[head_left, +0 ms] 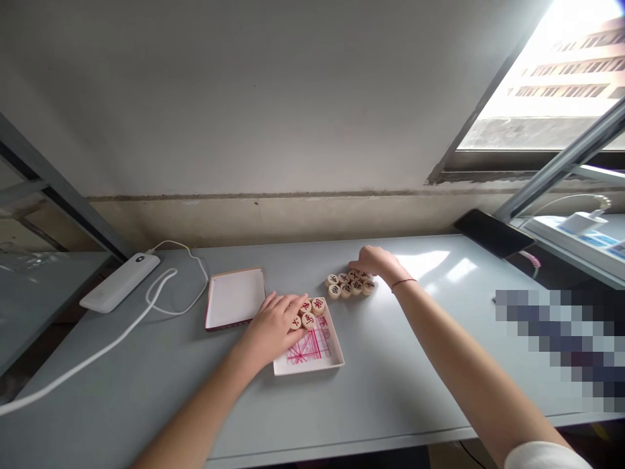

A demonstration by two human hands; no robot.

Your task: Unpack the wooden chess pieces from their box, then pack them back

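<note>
A shallow white box (pixel 334 352) with a pink-lined sheet in its bottom holds several round Chinese chess pieces with red characters (pixel 308 320) near its far side. My left hand (pixel 273 326) lies across the box's left edge, fingers stretched over the pieces and thumb spread apart below them. Beyond the box's right corner, Chinese chess pieces with dark characters (pixel 346 290) stand in two rows on the desk. My right hand (pixel 375 262) is closed at the rear right of these rows, its curled fingers against the pieces; its thumb is hidden.
The white-lined box lid (pixel 235 297) lies left of the box on the grey desk (pixel 293 423). Further left are a white power bank (pixel 121 281) and a looping white cable (pixel 117 340). A dark flat object (pixel 493 233) leans by the right metal frame. A wall rises behind.
</note>
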